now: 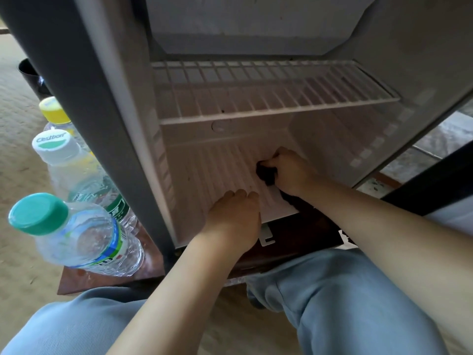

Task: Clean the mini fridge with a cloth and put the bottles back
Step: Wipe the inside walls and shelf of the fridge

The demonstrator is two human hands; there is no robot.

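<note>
R hand (290, 172) fist-grips dark cloth (266, 175) on fridge floor (204, 170); L hand (234, 213) lies flat, fingers straight, at its 8 o'clock.

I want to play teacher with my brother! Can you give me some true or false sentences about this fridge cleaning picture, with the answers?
1. The right hand grips a dark cloth. True.
2. The bottles stand on the wire shelf. False: all three stand outside, to the left of the fridge.
3. The left hand rests on the fridge floor. True.
4. One bottle has a red cap. False: there is a green cap, a white cap and a yellow cap.
</note>
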